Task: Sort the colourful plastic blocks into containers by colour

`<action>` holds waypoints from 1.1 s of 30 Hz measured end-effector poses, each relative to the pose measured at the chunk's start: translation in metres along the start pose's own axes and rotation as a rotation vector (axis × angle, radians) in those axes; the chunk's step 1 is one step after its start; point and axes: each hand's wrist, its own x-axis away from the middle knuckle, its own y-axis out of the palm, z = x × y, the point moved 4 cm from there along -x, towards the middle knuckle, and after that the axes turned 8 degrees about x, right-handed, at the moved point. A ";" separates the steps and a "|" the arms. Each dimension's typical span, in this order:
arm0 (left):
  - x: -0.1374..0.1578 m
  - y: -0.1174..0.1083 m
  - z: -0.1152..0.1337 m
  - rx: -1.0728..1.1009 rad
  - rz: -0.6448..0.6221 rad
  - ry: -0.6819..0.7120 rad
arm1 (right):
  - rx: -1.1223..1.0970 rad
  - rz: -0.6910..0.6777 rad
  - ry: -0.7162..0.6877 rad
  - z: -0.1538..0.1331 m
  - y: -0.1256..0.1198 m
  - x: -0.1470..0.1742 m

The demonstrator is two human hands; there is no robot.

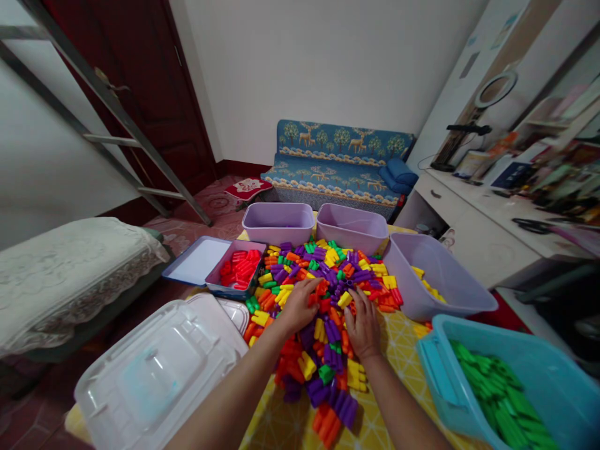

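Note:
A wide heap of plastic building pieces (334, 350) in purple, orange, red, yellow and green covers the middle of the table. My left hand (297, 307) is at the heap's centre, its fingers curled round orange-red building pieces (322, 289). To its right, my right hand (364, 325) rests low on the pile with fingers apart, its fingertips beside a yellow building piece (344, 299). The pieces under both palms are hidden.
Red pieces fill a small tin (237, 290) on the left; a clear lid (162, 369) lies nearer. Lilac bins (279, 234), (351, 239) stand behind the heap, and a lilac bin with yellow pieces (407, 300) at right. A turquoise bin (435, 362) holds green pieces.

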 end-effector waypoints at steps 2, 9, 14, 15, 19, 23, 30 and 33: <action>-0.002 -0.001 -0.002 0.036 0.040 -0.047 | 0.005 0.001 -0.004 0.000 0.000 0.000; -0.002 0.000 -0.010 0.167 0.016 -0.104 | 0.005 -0.003 -0.009 0.001 0.001 0.000; 0.010 -0.009 0.010 0.005 0.247 0.108 | 0.003 -0.005 -0.003 0.001 0.002 0.001; 0.012 -0.011 0.015 -0.035 0.281 0.129 | 0.003 -0.007 -0.004 0.001 0.002 0.001; 0.016 -0.003 0.031 -0.184 0.101 0.201 | -0.002 -0.008 -0.009 0.001 0.002 0.001; 0.014 0.007 0.038 -0.407 -0.084 0.195 | -0.002 0.004 -0.008 0.001 0.002 0.001; 0.011 0.010 0.038 -0.549 -0.111 0.049 | -0.015 0.002 -0.001 0.001 0.002 0.001; 0.013 0.013 0.035 -0.503 -0.084 0.097 | -0.003 -0.001 0.001 0.002 0.002 0.001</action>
